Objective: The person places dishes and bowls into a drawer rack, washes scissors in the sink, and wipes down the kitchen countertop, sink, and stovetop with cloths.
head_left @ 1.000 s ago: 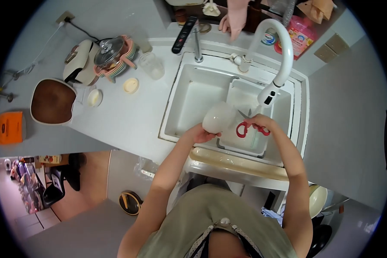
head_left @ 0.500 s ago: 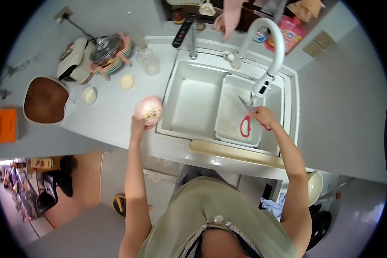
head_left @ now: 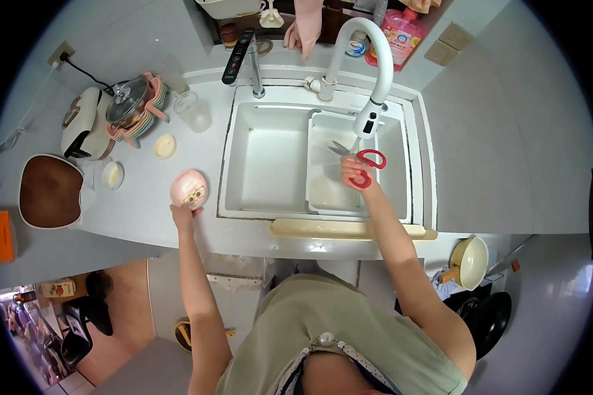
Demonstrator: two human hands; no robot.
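Observation:
My left hand (head_left: 184,216) grips the near edge of a round pink dish (head_left: 188,186) with a cartoon face on it. It is over the counter left of the sink; I cannot tell whether it touches the surface. My right hand (head_left: 356,172) is closed on red-handled scissors (head_left: 371,157) above the white basin insert (head_left: 323,187). Their blades point left, slightly parted, and the red loops lie around and beside my fingers. Just above is the white faucet's spray head (head_left: 368,121), with what looks like a thin stream falling by the scissors.
A clear cup (head_left: 193,112), a small cream lid (head_left: 165,147) and a small white cup (head_left: 112,175) stand on the counter. Farther left are a glass-lidded pot (head_left: 128,103) and a white appliance (head_left: 87,124). A cream strip (head_left: 323,228) lines the sink's front edge.
My right hand has turned the scissors, so the red loops now face right and the blades point left under the faucet. My left hand keeps the pink dish, slightly farther left. The whole view has shifted.

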